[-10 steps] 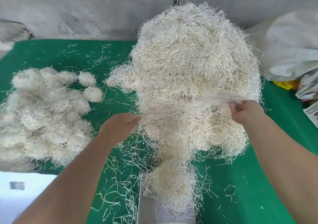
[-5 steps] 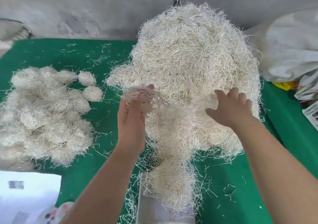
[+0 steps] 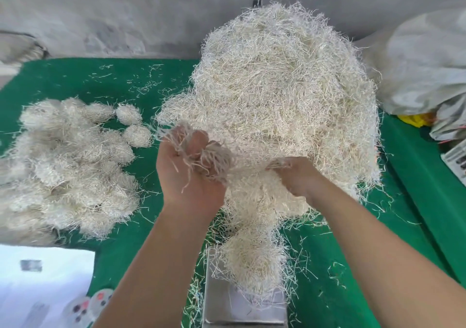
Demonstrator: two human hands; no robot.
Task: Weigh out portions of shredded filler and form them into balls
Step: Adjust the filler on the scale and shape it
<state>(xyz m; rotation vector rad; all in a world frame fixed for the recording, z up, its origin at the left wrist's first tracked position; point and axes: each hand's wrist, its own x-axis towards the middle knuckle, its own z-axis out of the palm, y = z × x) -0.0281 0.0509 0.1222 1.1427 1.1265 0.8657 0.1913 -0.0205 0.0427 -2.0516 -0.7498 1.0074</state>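
Tuft in hand: where my left hand (image 3: pixel 191 173) sat palm-up in front of the big heap, I saw a loose tuft of shredded filler (image 3: pixel 201 151) lying across its fingers, thin pale strands, kinked and springy, some trailing over the palm.
Left fingers: they curled loosely around that tuft, cupping it rather than clamping.
Right hand: my right hand (image 3: pixel 297 173) was knuckles-up just beside the left, its fingers bent down and pinching strands that ran across to the tuft; the fingertips were buried in fibre, so I could not tell how tightly.
Big heap: the main heap (image 3: pixel 285 95) rose behind both hands, a tall, fuzzy dome of straw-coloured shreds, ragged at every edge.
Portion on scale: a smaller, rounded clump (image 3: pixel 252 264) rested on the flat, shiny metal scale (image 3: pixel 227 310) near the bottom edge, below my hands.
Finished balls: a pile of formed balls (image 3: pixel 68 166) lay well to the left, each one a rough, bristly sphere, with two smaller balls (image 3: pixel 133 126) at its far edge.
Surface: the green mat (image 3: pixel 416 201) looked felt-like and carried scattered stray strands.
Surroundings: a crumpled whitish sack (image 3: pixel 423 62) slumped at the right against a grey wall (image 3: pixel 126 12).
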